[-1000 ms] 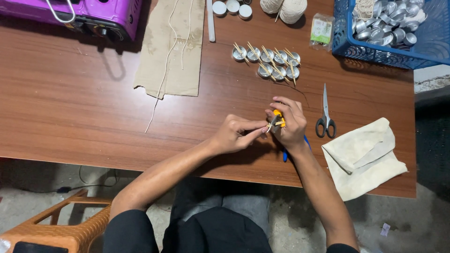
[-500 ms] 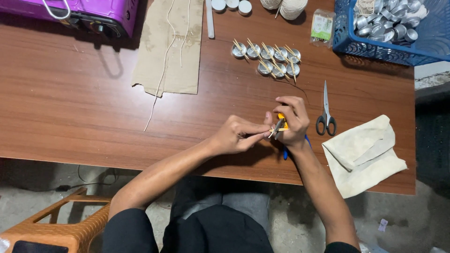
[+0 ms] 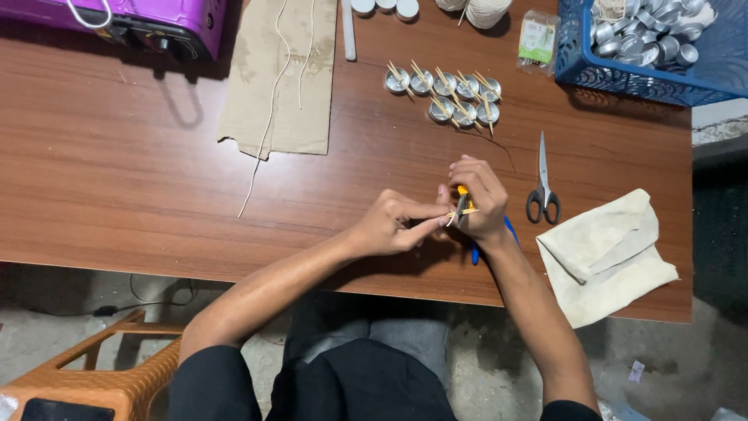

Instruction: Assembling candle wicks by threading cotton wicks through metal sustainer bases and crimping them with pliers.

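The right hand (image 3: pixel 481 199) was closed around the blue-and-orange-handled pliers (image 3: pixel 465 204), low over the brown wooden table (image 3: pixel 140 179), while the left hand (image 3: pixel 389 224) pinched the thin pale wooden sticks (image 3: pixel 450 214) between thumb and forefinger at the pliers' tip. Doing this well probably meant keeping the sticks level and squeezing gently so they would not split. The right-hand fingers hid the pliers' tip, so what it gripped could not be told.

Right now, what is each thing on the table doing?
Left hand: pinching small sticks.
Right hand: gripping pliers.
Scissors: shut, lying flat.
Cloth: folded.
Cups: upright, sticks across them.
Basket: full of cups.
Cardboard: flat, strings on it.
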